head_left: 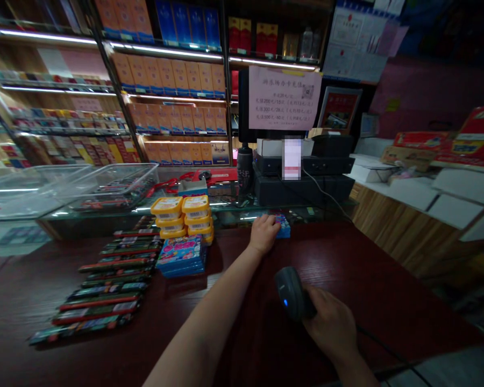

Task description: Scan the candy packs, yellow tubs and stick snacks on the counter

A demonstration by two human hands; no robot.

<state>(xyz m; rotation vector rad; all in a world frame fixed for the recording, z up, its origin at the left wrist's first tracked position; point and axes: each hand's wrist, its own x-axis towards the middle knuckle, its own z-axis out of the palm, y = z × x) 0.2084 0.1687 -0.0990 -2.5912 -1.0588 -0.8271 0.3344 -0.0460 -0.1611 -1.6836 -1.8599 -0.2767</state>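
Observation:
My left hand (263, 232) reaches forward over the dark red counter (371, 279) and closes on a small blue packet (283, 225) at the counter's far edge. My right hand (331, 325) is wrapped round the handle of a black barcode scanner (290, 293), whose blue light glows and whose head points toward the far edge. A cable trails from the scanner to the right.
Left of my arm lie rows of long flat packs (108, 285), a blue box stack (181, 253) and stacked yellow-lidded tubs (182, 216). Behind stand a glass case, clear trays (116, 185), a black register (304, 180) with a pink notice, and shelves of cartons. A wooden side counter is at right.

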